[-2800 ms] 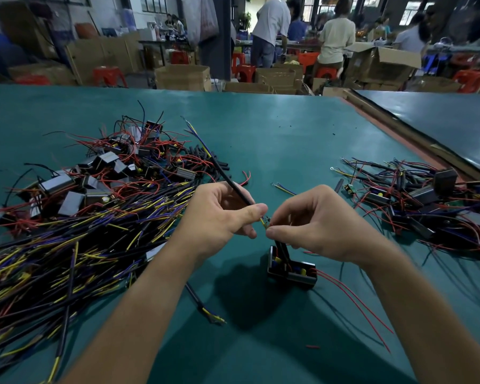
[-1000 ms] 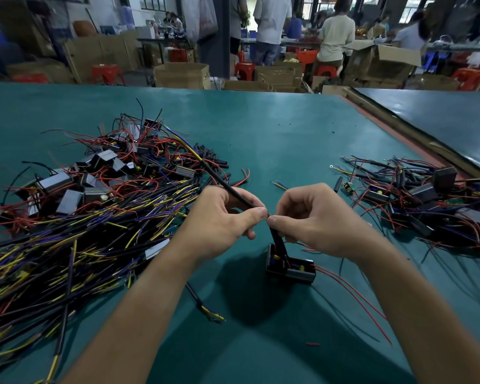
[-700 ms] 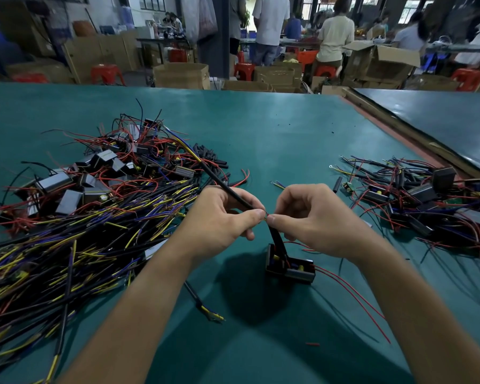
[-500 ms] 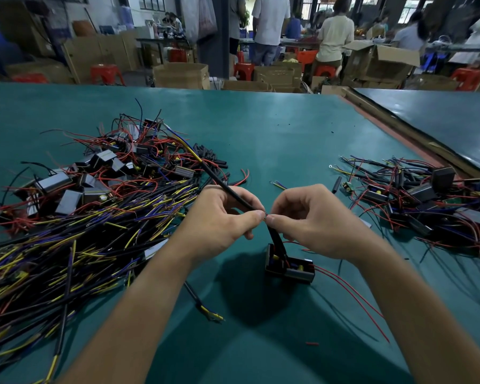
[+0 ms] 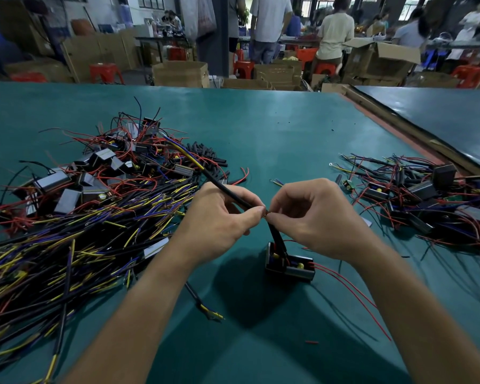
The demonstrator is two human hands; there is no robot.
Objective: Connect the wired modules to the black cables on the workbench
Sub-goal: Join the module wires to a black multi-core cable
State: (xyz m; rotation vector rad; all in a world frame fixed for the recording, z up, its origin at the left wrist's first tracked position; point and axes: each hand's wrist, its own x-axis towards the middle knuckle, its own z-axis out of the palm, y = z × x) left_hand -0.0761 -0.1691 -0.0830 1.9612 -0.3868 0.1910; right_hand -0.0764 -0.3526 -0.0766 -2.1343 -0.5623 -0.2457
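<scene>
My left hand (image 5: 219,225) pinches a black cable (image 5: 222,187) near its stripped end; the cable runs up and left, with yellow and blue cores showing at its far end. My right hand (image 5: 313,217) pinches the module's lead right at my left fingertips, where the two ends meet. A black sleeved lead drops from there to a small black module (image 5: 288,264) standing on the green workbench (image 5: 275,139). Thin red wires trail from the module to the right.
A big heap of black cables (image 5: 53,259) and loose modules (image 5: 100,173) fills the left side, with short black sleeves (image 5: 208,156) beside it. Another pile of wired modules (image 5: 427,198) lies at the right. People and cardboard boxes stand beyond the bench.
My fingertips have closed together, so the cable end and the module's lead now meet. The hands and module have barely shifted otherwise.
</scene>
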